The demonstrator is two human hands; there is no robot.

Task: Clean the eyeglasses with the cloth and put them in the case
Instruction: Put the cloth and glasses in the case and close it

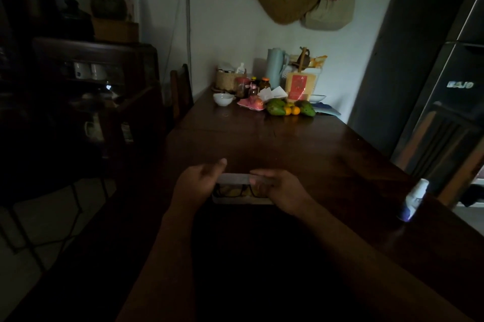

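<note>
Eyeglasses already lie in the open case, which sits on the table near the front edge. The left hand pinches the left end of the lid and the right hand curls its fingers over the right end, lid about half down. Likely step: closing the case. Risks: a temple or frame edge sitting proud could get caught and bent as the lid shuts; uneven pressure from the two hands could twist the lid or skid the case on the smooth wood; a fingertip could get nipped at the rim. Spray bottle stands well apart to the right, so a knock looks unlikely. Very dim frame: exact finger contact is murky, the hinge is hidden, and the right part of the glasses is behind the right hand. No cloth can be made out; a yellowish patch under the lenses might be it, cannot tell.
</note>
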